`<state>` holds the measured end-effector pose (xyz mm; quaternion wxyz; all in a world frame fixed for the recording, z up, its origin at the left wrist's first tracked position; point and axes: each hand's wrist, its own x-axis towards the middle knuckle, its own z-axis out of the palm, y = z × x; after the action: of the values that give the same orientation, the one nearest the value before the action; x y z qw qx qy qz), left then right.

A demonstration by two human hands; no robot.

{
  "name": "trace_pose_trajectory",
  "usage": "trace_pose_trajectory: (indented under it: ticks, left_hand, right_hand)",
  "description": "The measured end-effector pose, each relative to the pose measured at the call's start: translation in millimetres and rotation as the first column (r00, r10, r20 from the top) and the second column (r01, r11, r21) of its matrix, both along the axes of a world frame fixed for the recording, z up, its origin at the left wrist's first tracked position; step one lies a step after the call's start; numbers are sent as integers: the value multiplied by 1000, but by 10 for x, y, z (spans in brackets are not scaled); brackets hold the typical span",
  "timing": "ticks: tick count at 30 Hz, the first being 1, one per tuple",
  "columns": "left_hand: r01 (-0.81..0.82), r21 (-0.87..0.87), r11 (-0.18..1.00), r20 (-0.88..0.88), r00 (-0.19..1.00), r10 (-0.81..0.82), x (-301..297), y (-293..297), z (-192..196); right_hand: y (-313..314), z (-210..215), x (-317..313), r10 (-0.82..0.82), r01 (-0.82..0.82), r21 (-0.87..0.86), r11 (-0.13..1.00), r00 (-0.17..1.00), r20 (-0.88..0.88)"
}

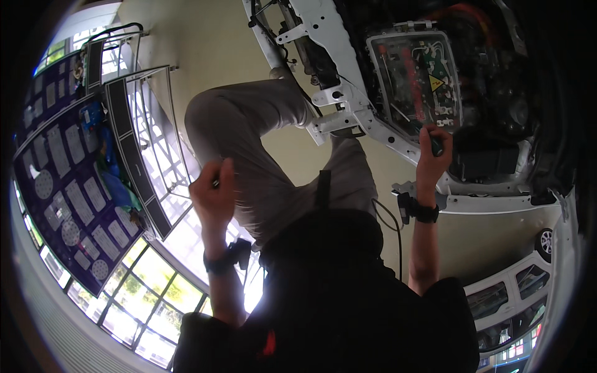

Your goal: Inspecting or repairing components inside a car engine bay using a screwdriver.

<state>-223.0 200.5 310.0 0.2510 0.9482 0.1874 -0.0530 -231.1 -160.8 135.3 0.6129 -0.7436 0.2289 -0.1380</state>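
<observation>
Head view: right hand [432,163], nearer, gripping dark tool [437,147]; box [378,76] just beyond, long axis running away; left hand [212,193] curled, contents unclear.

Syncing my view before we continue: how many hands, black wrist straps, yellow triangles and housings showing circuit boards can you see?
Left hand and right hand: 2
Left wrist strap and right wrist strap: 2
Yellow triangle: 1
Circuit-board housing: 1
Total: 6

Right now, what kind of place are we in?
Probably a car workshop: there's an exposed white car frame, a clear-covered electronics box and a white vehicle at lower right.
</observation>
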Motion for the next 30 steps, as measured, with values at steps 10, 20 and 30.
trace_pose_trajectory:
  ticks: [10,20,30]
  left_hand:
    - [133,203,970,-585,811,12,-1489,626,-279]
    - [-145,-207,968,-387,920,56,-1891,465,-349]
    - [-2,-302,953,-534,829,-167,-2124,471,-627]
  right_hand:
    - [158,146,205,171,-169,60,984,985,-31]
    - [465,181,397,453,-453,-13,891,891,23]
    - [502,218,301,557,-557,-26,830,830,-14]
